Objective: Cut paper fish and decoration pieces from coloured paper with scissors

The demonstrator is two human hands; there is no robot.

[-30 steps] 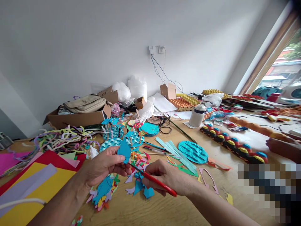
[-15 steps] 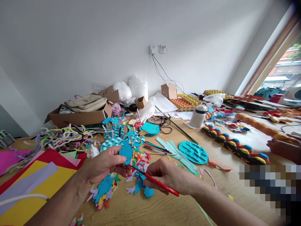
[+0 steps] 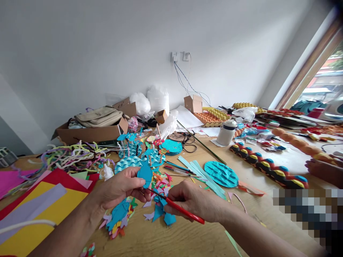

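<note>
Between the thumb and fingers of my left hand (image 3: 125, 185) is a blue paper fish cutout (image 3: 145, 174), held upright. My right hand (image 3: 187, 200) grips red-handled scissors (image 3: 184, 211), their blades pointing left to the lower edge of the cutout. The scissors' finger loops are partly hidden by my fingers. Below my left hand lies a pile of cut paper fish with a blue one (image 3: 119, 214) on top. Blue paper scraps (image 3: 160, 213) lie on the table under the scissors, and multicoloured scraps (image 3: 162, 184) are heaped behind them.
Coloured paper sheets (image 3: 45, 210) and tangled pipe cleaners (image 3: 77, 157) lie at left. Behind stand blue fish decorations (image 3: 131, 148). Rightward are a blue disc (image 3: 221, 174), a white jar (image 3: 226, 132) and a painted egg-carton strip (image 3: 265, 165). Another person's hand (image 3: 323, 171) rests at far right.
The blue cutout has tilted and shifted very slightly right in my left hand. The scissor blades show a little more apart from the paper; both hands stay nearly in place.
</note>
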